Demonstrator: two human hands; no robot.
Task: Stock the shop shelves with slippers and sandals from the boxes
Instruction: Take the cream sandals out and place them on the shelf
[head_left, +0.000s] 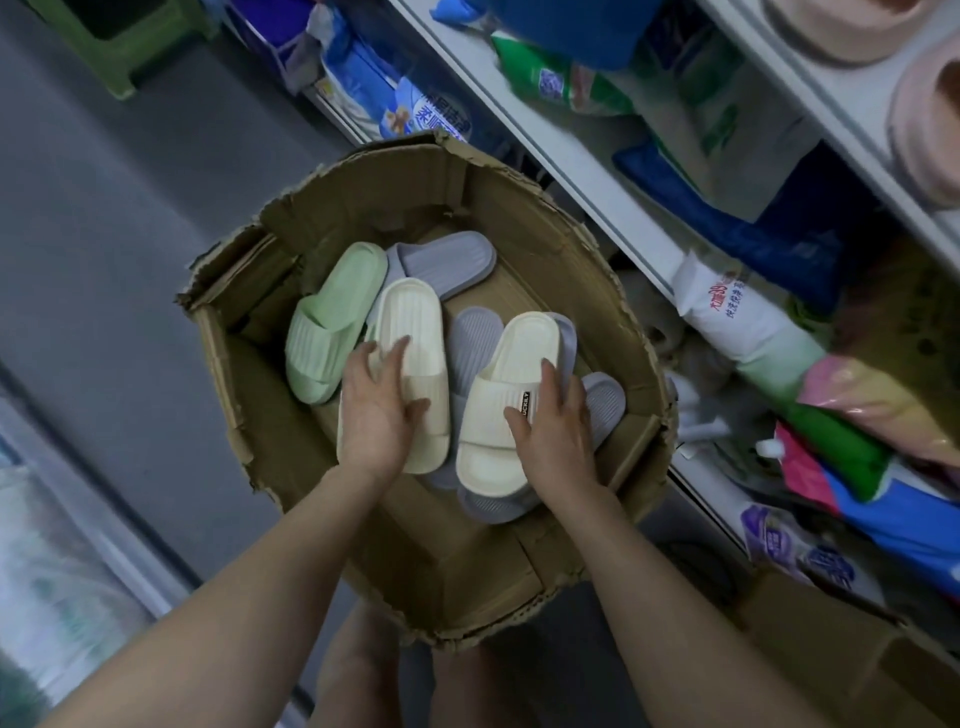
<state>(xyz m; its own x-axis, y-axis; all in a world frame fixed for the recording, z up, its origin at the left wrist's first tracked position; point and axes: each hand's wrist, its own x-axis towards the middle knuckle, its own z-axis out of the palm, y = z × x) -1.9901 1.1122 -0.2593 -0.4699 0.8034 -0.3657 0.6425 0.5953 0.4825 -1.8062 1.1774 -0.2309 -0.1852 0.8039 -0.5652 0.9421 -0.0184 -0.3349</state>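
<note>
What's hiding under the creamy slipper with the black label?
Grey slippers poke out from under that cream slipper, which the right hand holds. How many lie there, and the cardboard box floor beneath, is covered. The left hand holds the other cream slipper.

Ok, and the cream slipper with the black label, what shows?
The labelled cream slipper is a ribbed, foam-looking slide with a wide strap bearing a small black tab. It lies sole down, toe toward the person, atop grey slippers inside the torn cardboard box. The right hand grips it, thumb on the strap, fingers over its right edge.
</note>
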